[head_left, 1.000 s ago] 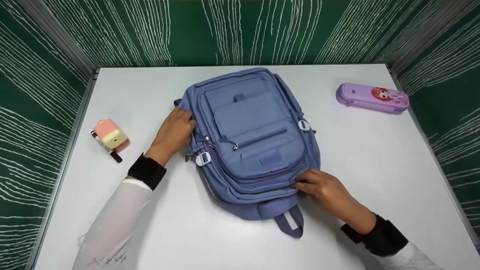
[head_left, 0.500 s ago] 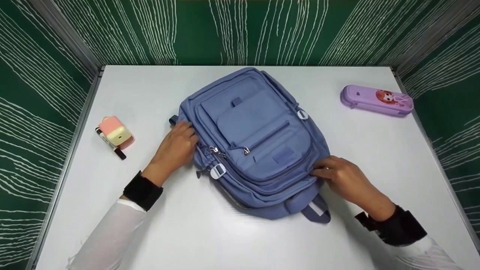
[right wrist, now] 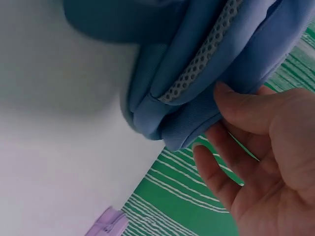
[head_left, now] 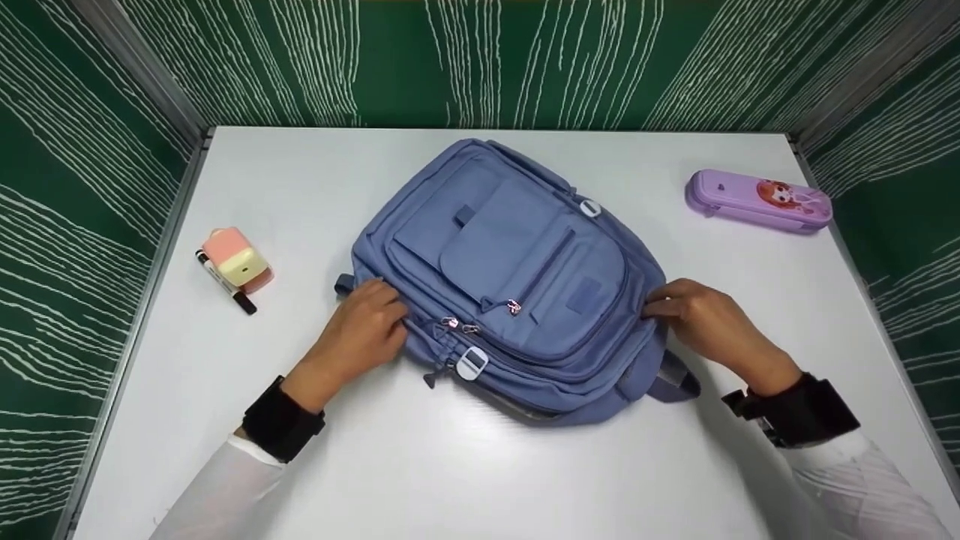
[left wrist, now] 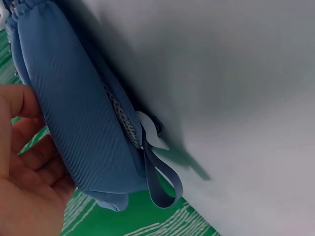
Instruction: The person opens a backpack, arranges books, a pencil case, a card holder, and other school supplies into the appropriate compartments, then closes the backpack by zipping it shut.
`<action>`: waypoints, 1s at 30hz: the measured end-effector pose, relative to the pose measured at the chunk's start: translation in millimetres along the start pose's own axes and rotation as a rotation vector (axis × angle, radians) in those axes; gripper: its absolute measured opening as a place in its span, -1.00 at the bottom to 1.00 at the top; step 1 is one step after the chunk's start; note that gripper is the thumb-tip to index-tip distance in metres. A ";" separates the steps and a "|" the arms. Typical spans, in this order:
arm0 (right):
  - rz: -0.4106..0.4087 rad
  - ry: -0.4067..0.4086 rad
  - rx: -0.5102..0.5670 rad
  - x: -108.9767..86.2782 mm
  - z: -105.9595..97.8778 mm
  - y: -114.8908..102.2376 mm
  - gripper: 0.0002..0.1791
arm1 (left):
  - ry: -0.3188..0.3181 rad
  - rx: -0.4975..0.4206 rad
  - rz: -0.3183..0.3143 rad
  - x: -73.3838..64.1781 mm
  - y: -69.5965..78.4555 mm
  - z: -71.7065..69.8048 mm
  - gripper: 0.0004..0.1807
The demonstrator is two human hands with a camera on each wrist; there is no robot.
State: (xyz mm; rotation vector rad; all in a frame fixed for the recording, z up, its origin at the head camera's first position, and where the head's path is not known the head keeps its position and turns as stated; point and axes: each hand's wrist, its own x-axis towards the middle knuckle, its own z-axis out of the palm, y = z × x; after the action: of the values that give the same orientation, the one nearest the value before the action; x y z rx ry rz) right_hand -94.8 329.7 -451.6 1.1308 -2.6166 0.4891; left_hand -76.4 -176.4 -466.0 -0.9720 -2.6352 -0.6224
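A blue backpack [head_left: 525, 270] lies front side up and slanted on the white table, its zip pulls and two white buckles showing. At its left side my left hand [head_left: 360, 330] grips the fabric. The left wrist view has the thumb and fingers of that hand [left wrist: 34, 157] around the edge of the bag's side [left wrist: 78, 98], near a loose strap loop [left wrist: 165, 189]. My right hand [head_left: 701, 319] pinches the bag's right end, above a dark carry loop [head_left: 675, 379]. In the right wrist view, its thumb presses the fabric beside a grey mesh strip [right wrist: 202, 59].
On the table's left lie a pink and yellow object [head_left: 238, 259] and a black-and-white marker [head_left: 225, 283] next to it. A purple pencil case [head_left: 759, 201] lies at the back right. Green panels with white lines [head_left: 405, 60] border the white table [head_left: 450, 480].
The backpack has turned anticlockwise on the table, its carry-loop end swinging right and away from me. My left hand has come nearer, and my right hand has moved right and away, both still holding it.
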 end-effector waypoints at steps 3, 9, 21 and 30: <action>0.000 -0.005 0.003 4.1 1.2 9.2 -0.50 | 0.008 0.001 -0.003 -2.8 8.4 0.6 -0.85; -0.002 -0.024 0.017 15.8 2.0 24.0 -0.57 | -0.001 0.018 0.004 -6.3 22.3 2.4 -0.84; 0.033 -0.075 0.019 46.7 4.3 54.2 -0.66 | 0.028 0.024 0.078 -13.3 46.6 11.9 -0.93; 0.092 -0.108 0.029 67.8 1.7 69.6 -0.66 | 0.004 0.021 0.093 -15.4 59.9 20.7 -0.71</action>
State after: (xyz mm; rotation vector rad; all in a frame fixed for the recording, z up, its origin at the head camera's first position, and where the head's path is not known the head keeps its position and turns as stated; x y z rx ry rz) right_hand -191.6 329.3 -443.4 1.0785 -2.7735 0.4996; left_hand -27.2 -134.1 -471.9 -1.0794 -2.5708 -0.5726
